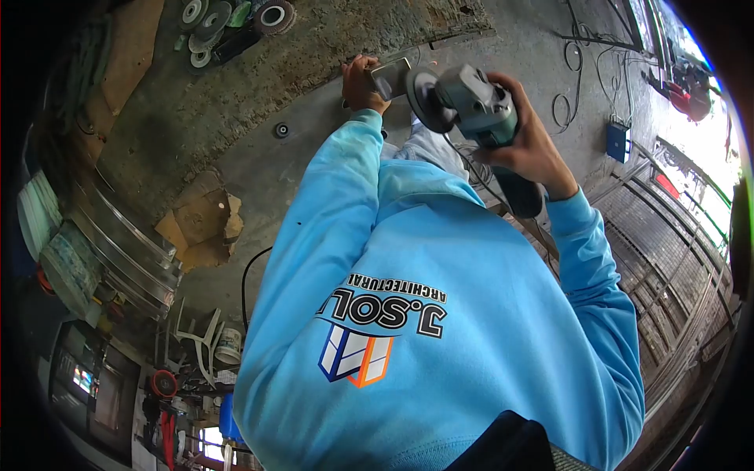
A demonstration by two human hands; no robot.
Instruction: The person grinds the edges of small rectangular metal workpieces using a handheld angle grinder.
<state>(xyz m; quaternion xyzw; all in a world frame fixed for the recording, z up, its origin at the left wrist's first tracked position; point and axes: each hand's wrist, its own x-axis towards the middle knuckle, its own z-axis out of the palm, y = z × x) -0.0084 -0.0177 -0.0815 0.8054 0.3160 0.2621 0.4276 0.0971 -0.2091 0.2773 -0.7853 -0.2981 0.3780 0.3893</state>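
Note:
My right hand (530,141) is wrapped round the body of an angle grinder (483,106), grey at its head and dark green behind. Its round disc (428,100) faces left, with its edge right by a short piece of square metal tube (390,78). My left hand (364,83) is closed on that metal tube, with the fingers partly hidden behind it. A few small orange specks show just above the disc. The grinder's dark rear end points down toward my right sleeve.
Several discs (210,23) lie at the top left on the concrete floor. A small round part (281,130) lies left of my arm. Torn cardboard (206,220) and curved metal strips (133,243) are further left. Cables (577,63) and a blue box (618,141) are on the right.

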